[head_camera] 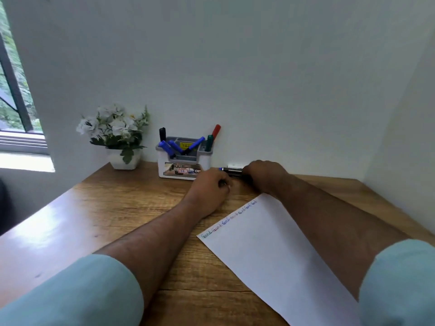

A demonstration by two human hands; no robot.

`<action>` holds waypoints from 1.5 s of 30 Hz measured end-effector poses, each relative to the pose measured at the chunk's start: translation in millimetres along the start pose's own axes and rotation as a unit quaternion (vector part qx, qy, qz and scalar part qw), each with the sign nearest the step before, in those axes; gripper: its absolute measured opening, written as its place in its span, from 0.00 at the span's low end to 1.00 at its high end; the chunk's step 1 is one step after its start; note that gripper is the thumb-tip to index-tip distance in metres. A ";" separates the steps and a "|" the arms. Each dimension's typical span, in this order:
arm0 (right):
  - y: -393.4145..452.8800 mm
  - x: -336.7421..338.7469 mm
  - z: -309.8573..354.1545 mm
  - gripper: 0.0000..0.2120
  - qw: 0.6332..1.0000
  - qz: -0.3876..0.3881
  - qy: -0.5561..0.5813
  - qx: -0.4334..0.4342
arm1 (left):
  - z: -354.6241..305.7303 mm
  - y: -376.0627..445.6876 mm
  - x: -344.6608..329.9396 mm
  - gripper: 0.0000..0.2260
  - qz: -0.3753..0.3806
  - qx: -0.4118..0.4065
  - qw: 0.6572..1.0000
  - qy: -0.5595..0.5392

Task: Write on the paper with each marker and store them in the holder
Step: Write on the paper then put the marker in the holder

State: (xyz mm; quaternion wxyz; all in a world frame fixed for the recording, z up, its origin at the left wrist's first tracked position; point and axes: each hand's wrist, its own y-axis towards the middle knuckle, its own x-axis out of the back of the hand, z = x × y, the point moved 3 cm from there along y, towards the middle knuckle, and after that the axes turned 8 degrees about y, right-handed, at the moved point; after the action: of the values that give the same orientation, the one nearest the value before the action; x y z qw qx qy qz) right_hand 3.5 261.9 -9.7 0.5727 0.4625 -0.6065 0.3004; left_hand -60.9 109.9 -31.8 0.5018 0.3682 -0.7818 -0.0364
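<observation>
the right hand [263, 174] is reaching to the far edge of the desk [113, 208], just right of the holder [183, 164], and its fingers are curling round a dark marker [231, 170] with a blue end that is lying by the wall. the left hand [211, 187] is resting near it with fingers curled; something small may be sitting in that fist, but i cannot tell what, or whether it is gripping anything. the paper [270, 250] is lying nearer the person, under the right forearm, with several short coloured words along its top edge. the holder is already carrying blue, black, green and red markers. judging the risks: the forearm may be dragging the paper askew, and a marker dropped in carelessly may be tipping the crowded holder's leaning ones out.
</observation>
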 end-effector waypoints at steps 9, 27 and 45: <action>-27.1 34.7 -14.8 0.11 0.891 -0.102 0.442 -0.028 | -4.8 -3.3 5.1 0.14 -0.029 -0.003 0.998 -0.046; -80.9 1.4 13.7 0.13 0.511 0.060 0.856 -0.041 | -13.1 -12.7 9.2 0.12 0.030 -0.144 0.986 -0.075; -73.0 -11.5 -45.0 0.02 0.658 -0.024 0.746 -0.102 | -16.5 -7.7 -4.5 0.08 0.160 -0.177 0.970 -0.052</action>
State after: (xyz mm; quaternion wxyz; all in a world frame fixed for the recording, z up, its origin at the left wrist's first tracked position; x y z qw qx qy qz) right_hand 87.4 276.1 -25.6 0.8834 0.0366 0.0088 0.4671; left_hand -42.4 112.3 -30.3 0.5167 0.1411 -0.8370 -0.1121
